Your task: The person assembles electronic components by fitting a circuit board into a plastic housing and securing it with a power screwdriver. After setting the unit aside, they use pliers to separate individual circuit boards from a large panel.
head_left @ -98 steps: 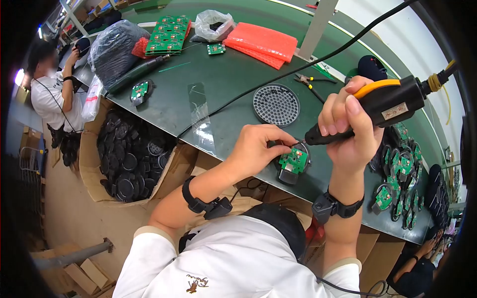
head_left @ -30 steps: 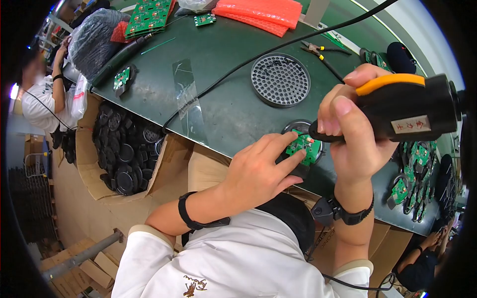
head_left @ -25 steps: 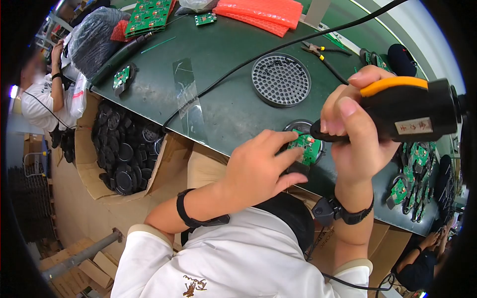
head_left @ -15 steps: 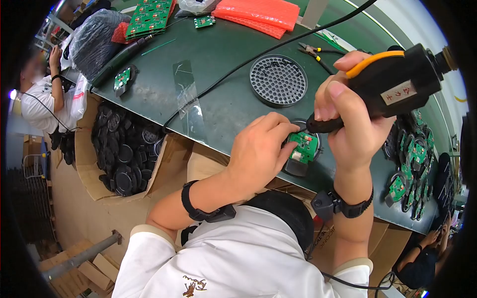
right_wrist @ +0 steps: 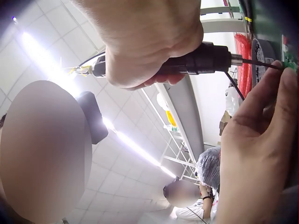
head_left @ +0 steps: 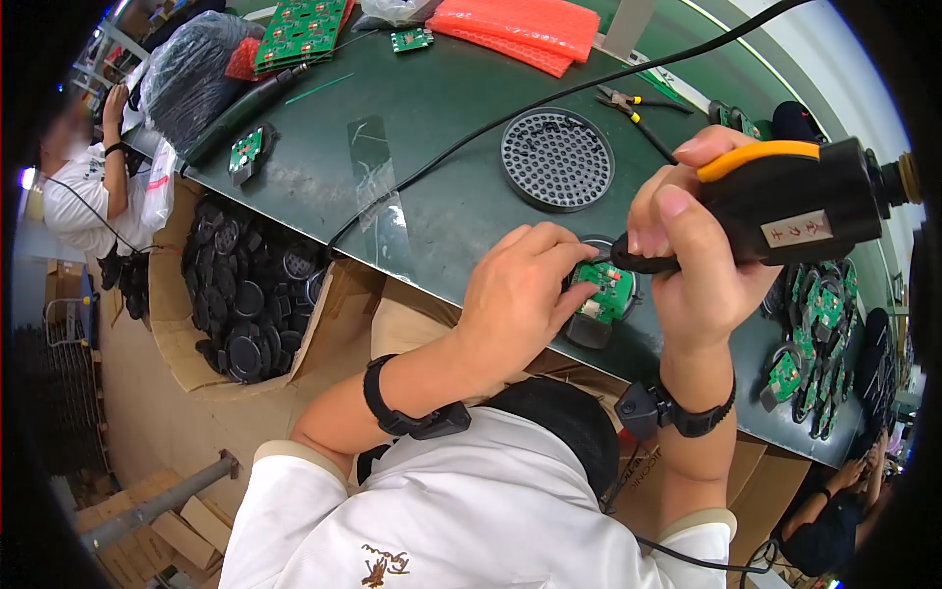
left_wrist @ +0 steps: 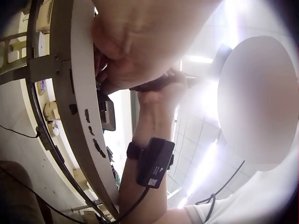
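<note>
1. Circuit board (head_left: 610, 291): seated in a black housing (head_left: 589, 332) on the bench (head_left: 442, 228), near its front edge.
2. Change: about a second ago the left hand (head_left: 515, 294) was spread over the board. Fingers are now bent, with thumb and index brought in at the board's upper-left edge. Whether a screw is pinched there cannot be told.
3. Power driver (head_left: 800, 201): gripped firmly by the right hand (head_left: 705, 260), right of the board. Bit (right_wrist: 259, 62) is aimed between the left fingertips in the right-wrist view. Contact not confirmed.
4. Meaning, judged: support has been shifted from the board's face to the bit's working spot; fastening looks under way, not verified complete.
5. Beyond the board: round tray (head_left: 561, 187) just above, pliers (head_left: 617, 99) farther up, pile of boards (head_left: 822, 314) well to the right.
</note>
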The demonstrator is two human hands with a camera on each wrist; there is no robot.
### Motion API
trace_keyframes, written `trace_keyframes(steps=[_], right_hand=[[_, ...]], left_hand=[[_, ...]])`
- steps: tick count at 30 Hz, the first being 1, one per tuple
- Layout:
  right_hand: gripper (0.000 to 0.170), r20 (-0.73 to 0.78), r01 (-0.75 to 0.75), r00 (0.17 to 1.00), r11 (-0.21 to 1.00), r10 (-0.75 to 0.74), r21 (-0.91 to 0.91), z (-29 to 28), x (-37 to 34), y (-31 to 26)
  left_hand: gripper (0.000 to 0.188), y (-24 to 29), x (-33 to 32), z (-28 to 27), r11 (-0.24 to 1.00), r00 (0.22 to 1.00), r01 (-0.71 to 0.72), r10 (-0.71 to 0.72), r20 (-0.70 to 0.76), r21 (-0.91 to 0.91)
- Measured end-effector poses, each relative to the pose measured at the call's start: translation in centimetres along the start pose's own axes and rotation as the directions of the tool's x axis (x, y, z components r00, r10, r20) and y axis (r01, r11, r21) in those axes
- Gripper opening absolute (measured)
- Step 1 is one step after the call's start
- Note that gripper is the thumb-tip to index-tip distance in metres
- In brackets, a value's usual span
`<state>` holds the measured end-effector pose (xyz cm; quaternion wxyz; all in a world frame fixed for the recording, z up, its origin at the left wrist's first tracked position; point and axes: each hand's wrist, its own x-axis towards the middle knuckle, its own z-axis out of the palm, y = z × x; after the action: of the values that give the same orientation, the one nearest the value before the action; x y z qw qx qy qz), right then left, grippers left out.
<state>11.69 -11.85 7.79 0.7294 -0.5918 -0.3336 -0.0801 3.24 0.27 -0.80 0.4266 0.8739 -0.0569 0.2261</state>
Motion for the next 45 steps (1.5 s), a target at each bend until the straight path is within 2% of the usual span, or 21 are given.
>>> trace_keyframes(steps=[5,7,11,14,20,22,23,26,28,29,31,32,34,35,36,38,40,42,43,44,45], right_hand=[[0.023,0.002,-0.055,0.998,0.998,0.055,0.014,0.1,0.0,-0.3],[0.02,0.031,-0.012,0.999,0.999,0.01,0.046,-0.1,-0.1,0.0],[0.019,0.042,-0.046,0.998,0.997,0.044,0.061,-0.1,-0.1,-0.1],[0.019,0.061,0.014,0.998,1.0,-0.015,0.028,-0.4,-0.3,0.6],[0.03,-0.018,-0.02,1.0,0.998,0.021,0.054,0.0,-0.4,0.6],[0.042,0.006,-0.063,0.998,0.974,0.063,0.218,-1.0,0.4,0.1],[0.04,0.045,0.017,0.999,0.969,-0.028,0.246,-1.7,1.2,-0.2],[0.04,-0.013,0.074,0.997,0.983,-0.073,0.166,-4.0,3.9,-1.7],[0.041,-0.069,0.046,0.997,0.995,-0.04,0.09,-5.4,5.6,-1.5],[0.042,-0.027,0.086,0.996,0.994,-0.084,0.066,-6.4,6.2,-1.0],[0.044,-0.058,0.077,0.995,0.996,-0.075,0.032,-7.4,6.7,-0.8],[0.046,-0.081,0.054,0.995,0.999,-0.053,0.003,-7.8,6.6,-0.9],[0.045,-0.029,0.009,1.0,1.0,-0.008,0.016,-9.6,5.7,-0.3],[0.042,-0.041,-0.042,0.999,0.969,0.033,-0.245,-10.3,4.7,-0.2],[0.04,-0.065,-0.092,0.995,0.868,0.069,-0.488,-10.7,3.6,-0.3],[0.038,-0.109,-0.178,0.984,0.715,0.142,-0.676,-10.3,-0.9,-2.0],[0.044,0.172,-0.056,0.952,0.7,0.252,-0.712,-8.9,-5.1,-3.2],[0.045,0.317,0.117,0.927,0.649,0.201,-0.752,-6.7,-8.0,-2.9],[0.045,0.308,0.11,0.93,0.647,0.202,-0.755,-6.7,-8.7,-1.9],[0.041,0.279,0.132,0.952,0.647,0.129,-0.751,-6.9,-9.4,-0.6],[0.037,0.249,0.155,0.967,0.646,0.057,-0.748,-7.0,-9.9,-0.1]], left_hand=[[0.034,-0.2,0.0,0.0,1.0,1.0,-0.003,0.003,0.0,-0.001],[0.035,-0.1,0.0,0.0,1.0,1.0,-0.002,0.002,0.004,0.001],[0.036,0.0,0.1,0.0,1.0,1.0,-0.001,0.001,0.007,0.005],[0.035,0.0,0.1,0.0,1.0,1.0,-0.001,0.0,0.011,0.009],[0.034,0.2,0.0,-0.1,0.999,0.999,0.015,-0.016,0.034,0.031],[0.032,0.3,0.2,-0.2,0.999,0.999,0.02,-0.021,0.036,0.041],[0.032,0.2,0.3,-0.2,0.999,0.999,0.015,-0.016,0.03,0.043],[0.032,-0.2,0.2,-0.2,0.999,0.999,-0.005,0.003,0.034,0.045],[0.041,-0.7,0.1,-0.5,0.996,0.99,0.058,-0.048,0.133,-0.073],[0.041,-0.5,0.2,-1.2,0.996,0.99,0.045,-0.035,0.135,-0.072],[0.058,0.0,0.1,-2.6,0.987,0.969,-0.087,0.115,0.219,-0.135],[0.058,0.2,0.0,-2.7,0.986,0.967,-0.096,0.125,0.223,-0.135],[0.073,0.4,-0.4,-2.7,0.989,0.934,-0.15,0.147,0.325,-0.015],[0.073,0.5,-0.6,-2.5,0.991,0.939,-0.134,0.13,0.319,-0.012],[0.073,0.4,-0.6,-2.5,0.99,0.938,-0.14,0.136,0.319,-0.012],[0.069,0.1,-0.7,-2.4,0.994,0.952,-0.087,0.1,0.288,-0.058],[0.065,0.2,-0.6,-2.4,0.992,0.961,-0.106,0.12,0.25,-0.068],[0.061,0.2,-0.5,-2.3,0.989,0.964,-0.125,0.14,0.224,-0.079],[0.059,0.1,-0.4,-2.2,0.984,0.971,-0.06,0.097,0.219,-0.166],[0.057,0.2,-0.2,-2.1,0.968,0.974,0.001,0.056,0.219,-0.252],[0.057,0.8,-0.1,-2.1,0.967,0.972,-0.003,0.062,0.226,-0.254]])
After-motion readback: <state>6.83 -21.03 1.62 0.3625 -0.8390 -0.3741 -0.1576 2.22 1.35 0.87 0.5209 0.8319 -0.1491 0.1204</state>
